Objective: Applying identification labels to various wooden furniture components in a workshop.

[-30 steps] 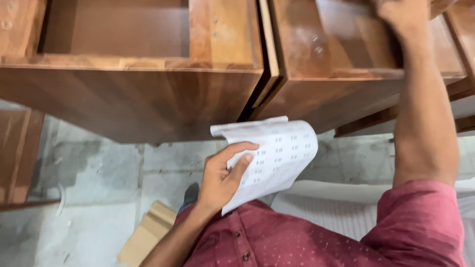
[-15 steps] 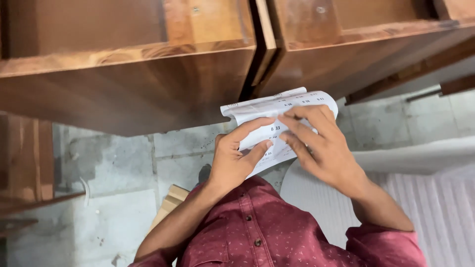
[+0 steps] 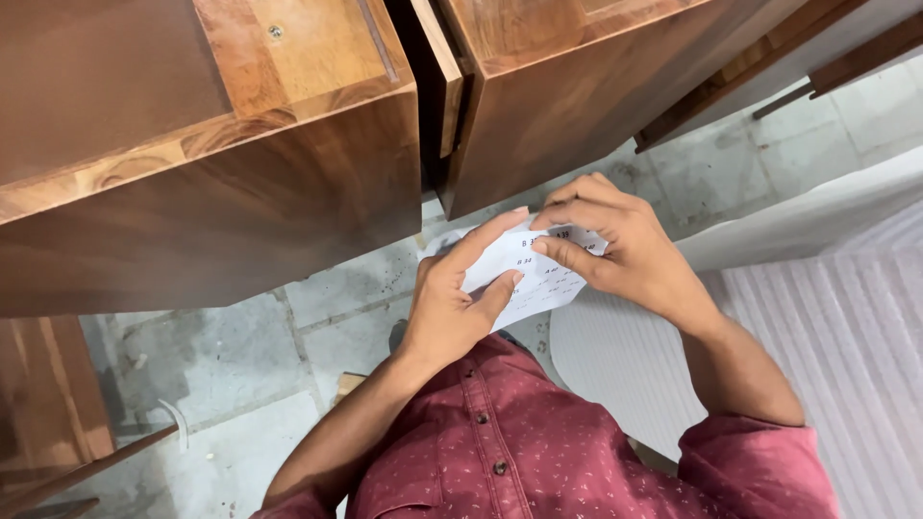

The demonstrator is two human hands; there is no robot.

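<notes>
A white sheet of paper point(image 3: 538, 279) with small printed marks is held in front of my chest, folded or curled between both hands. My left hand point(image 3: 457, 298) grips its left side, thumb on top. My right hand point(image 3: 615, 245) pinches its upper right part with the fingertips. Just above the hands are two dark brown wooden cabinet units point(image 3: 240, 163) side by side, with a narrow gap point(image 3: 433, 96) between them. My red patterned shirt point(image 3: 519, 442) fills the bottom of the view.
Grey concrete floor point(image 3: 240, 365) lies below the cabinets. White ribbed foam sheeting point(image 3: 836, 336) covers the floor at the right. More wooden parts point(image 3: 48, 413) stand at the lower left, and wooden pieces point(image 3: 769, 67) lie at the upper right.
My right hand came down from the cabinet top and took hold of the paper. Both hands now fold or press the sheet smaller.
</notes>
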